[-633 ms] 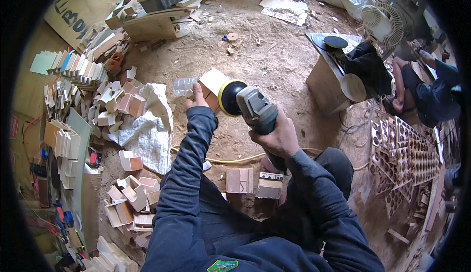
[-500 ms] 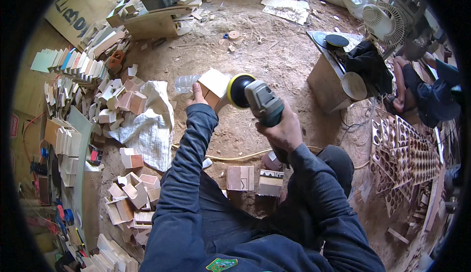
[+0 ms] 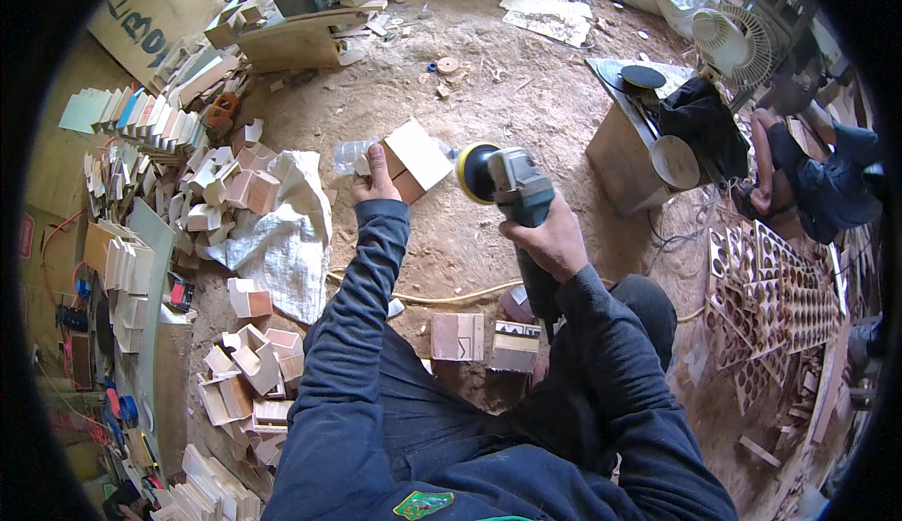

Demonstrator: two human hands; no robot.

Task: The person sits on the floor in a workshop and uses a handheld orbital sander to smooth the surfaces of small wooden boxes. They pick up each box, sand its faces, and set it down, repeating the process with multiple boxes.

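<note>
Your left hand (image 3: 378, 179) grips a small wooden box (image 3: 416, 159) held out over the dirt floor (image 3: 526, 79), while your right hand (image 3: 548, 239) clasps a sander (image 3: 512, 190), its yellow disc just beside the box.

white sack (image 3: 282, 248) | desk fan (image 3: 733, 42) | cut-out wooden panels (image 3: 780, 305)

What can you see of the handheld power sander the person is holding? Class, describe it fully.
The grey handheld power sander has a chunky grey body with a darker handle and a round yellow pad at its front end. It is held off the ground, pad facing left towards the small pale wooden box, with a narrow gap between them. The right hand wraps round its rear handle; the left hand holds the box. Dusty earth floor lies beneath.
</note>
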